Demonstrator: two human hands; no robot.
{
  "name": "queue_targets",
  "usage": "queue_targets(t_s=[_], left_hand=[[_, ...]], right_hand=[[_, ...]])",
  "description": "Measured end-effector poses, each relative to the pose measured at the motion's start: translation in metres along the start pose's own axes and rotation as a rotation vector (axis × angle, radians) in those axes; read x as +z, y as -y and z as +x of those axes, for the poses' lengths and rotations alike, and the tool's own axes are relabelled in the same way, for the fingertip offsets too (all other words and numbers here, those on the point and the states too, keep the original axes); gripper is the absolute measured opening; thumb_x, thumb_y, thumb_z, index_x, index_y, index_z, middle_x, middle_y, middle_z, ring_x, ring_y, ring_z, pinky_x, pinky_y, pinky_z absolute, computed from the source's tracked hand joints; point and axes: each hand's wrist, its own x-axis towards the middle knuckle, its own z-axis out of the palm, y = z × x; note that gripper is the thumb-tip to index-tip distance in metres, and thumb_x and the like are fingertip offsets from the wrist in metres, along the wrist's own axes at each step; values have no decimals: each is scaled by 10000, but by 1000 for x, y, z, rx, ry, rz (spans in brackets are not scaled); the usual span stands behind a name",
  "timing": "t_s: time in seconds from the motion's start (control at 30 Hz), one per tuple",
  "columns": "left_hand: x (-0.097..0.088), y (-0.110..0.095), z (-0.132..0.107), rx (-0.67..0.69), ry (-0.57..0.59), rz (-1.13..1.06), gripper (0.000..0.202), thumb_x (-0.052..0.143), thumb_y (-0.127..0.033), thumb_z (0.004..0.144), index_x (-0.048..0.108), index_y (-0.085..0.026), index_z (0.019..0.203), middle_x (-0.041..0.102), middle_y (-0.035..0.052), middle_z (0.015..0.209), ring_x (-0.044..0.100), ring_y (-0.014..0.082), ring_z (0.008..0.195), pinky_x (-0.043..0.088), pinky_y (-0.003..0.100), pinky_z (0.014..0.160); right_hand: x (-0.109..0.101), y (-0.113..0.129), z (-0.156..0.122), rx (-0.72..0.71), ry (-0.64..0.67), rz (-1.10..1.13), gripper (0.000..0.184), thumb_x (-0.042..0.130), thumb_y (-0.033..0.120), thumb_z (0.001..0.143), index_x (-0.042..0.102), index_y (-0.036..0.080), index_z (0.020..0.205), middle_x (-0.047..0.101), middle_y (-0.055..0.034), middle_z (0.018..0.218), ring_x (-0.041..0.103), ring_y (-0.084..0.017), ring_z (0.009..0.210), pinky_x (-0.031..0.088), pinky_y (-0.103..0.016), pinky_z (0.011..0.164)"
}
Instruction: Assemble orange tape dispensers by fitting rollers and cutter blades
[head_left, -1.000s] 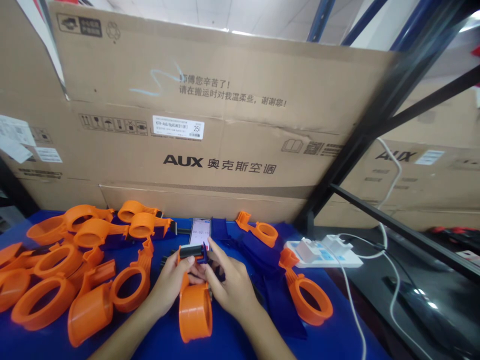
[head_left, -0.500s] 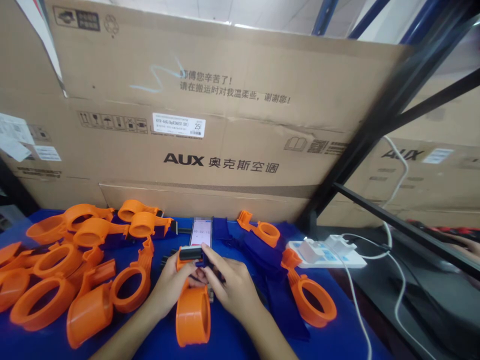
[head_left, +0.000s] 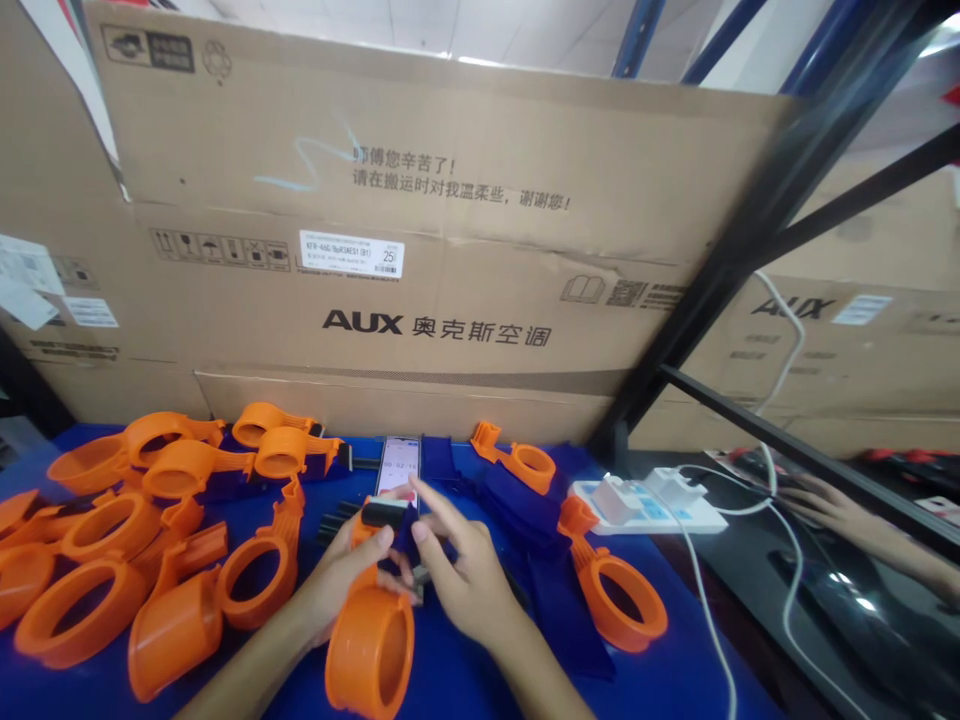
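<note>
The held orange tape dispenser (head_left: 367, 650) has just swung a little nearer and to the left, its ring now tilted so that more of the opening faces right. It hangs above the near middle of the blue-covered desk (head_left: 457, 690), between the forearms. The left hand (head_left: 334, 575) has its fingers curled around the neck, thumb beside the black roller (head_left: 384, 514) at the far end. The right hand (head_left: 469, 570) has index finger and thumb parted at the roller's right end, close to a dark blue piece (head_left: 409, 530); whether its hidden fingers grip anything I cannot tell. This looks like a change of angle rather than a release, so the work seems to remain at the roller end, unfinished as far as I can judge. Beyond, the phone (head_left: 400, 465) timer has ticked on, and a co-worker's hand (head_left: 817, 500) now reaches farther in at the right.
</note>
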Motion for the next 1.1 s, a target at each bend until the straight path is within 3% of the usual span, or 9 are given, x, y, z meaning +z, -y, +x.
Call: queue_targets(t_s=[0.07, 0.2, 0.3, 0.4, 0.5, 0.77, 0.9, 1.03, 1.1], left_hand=[[-1, 3, -2, 12, 28, 24, 632, 736, -569, 864, 589, -207, 1361, 751, 71, 782, 759, 246, 601, 614, 349, 605], [-7, 8, 1, 109, 44, 102, 684, 676, -668, 844, 641, -220, 1359, 703, 189, 1291, 785, 305, 832, 643, 439, 738], [-11, 8, 7, 175, 5, 203, 537, 668, -581, 897, 713, -213, 1287, 623, 161, 1451, 622, 355, 1283, 517, 479, 1071], [-10, 5, 10, 162, 51, 241, 600, 598, -627, 921, 672, -229, 1365, 588, 142, 1497, 489, 365, 1420, 434, 505, 1148], [-4, -1, 8, 151, 93, 278, 650, 627, -607, 916, 573, -273, 1472, 584, 139, 1500, 578, 376, 1324, 508, 516, 1061], [2, -10, 8, 265, 157, 382, 587, 781, -345, 866, 628, -238, 1422, 714, 119, 1307, 682, 303, 1126, 537, 411, 993], [1, -10, 9, 238, 53, 405, 584, 833, -342, 792, 697, -192, 1341, 783, 95, 1067, 715, 298, 976, 582, 340, 802], [0, -7, 10, 188, -64, 281, 505, 834, -364, 766, 755, -177, 1228, 789, 80, 882, 740, 286, 827, 594, 337, 697], [-1, -7, 12, 167, -115, 191, 466, 808, -389, 786, 752, -147, 1180, 792, 109, 870, 748, 277, 738, 586, 328, 610]], right_hand=[[2, 2, 0, 91, 10, 164, 514, 522, 457, 1040, 465, 279, 1519, 699, -25, 888, 676, -169, 678, 577, -297, 630], [2, 5, 2, 133, 140, 340, 498, 597, 529, 986, 558, 280, 1415, 668, -89, 1192, 674, -204, 864, 579, -305, 659], [0, 3, 4, 117, 155, 330, 529, 683, 548, 925, 598, 270, 1368, 666, -80, 1134, 643, -213, 884, 569, -327, 720], [-1, 1, 5, 97, 133, 292, 529, 733, 551, 886, 627, 254, 1311, 666, -54, 1007, 624, -216, 883, 546, -351, 801], [1, -1, 6, 114, 69, 292, 463, 719, 563, 892, 647, 241, 1217, 657, -45, 973, 616, -213, 885, 531, -336, 799], [3, -1, 6, 172, 37, 362, 454, 734, 558, 880, 594, 235, 1166, 647, -36, 1000, 622, -194, 875, 523, -317, 794], [4, -5, 7, 167, 25, 306, 440, 656, 601, 926, 616, 223, 1147, 661, -34, 963, 619, -185, 831, 518, -302, 755], [-6, -16, 10, 187, -145, 125, 551, 249, 571, 1079, 652, 211, 1187, 685, -62, 899, 629, -206, 787, 520, -330, 713], [-17, -23, 12, 167, -303, -142, 445, 371, 515, 1067, 647, 214, 1245, 712, -88, 989, 650, -247, 910, 527, -384, 828]])
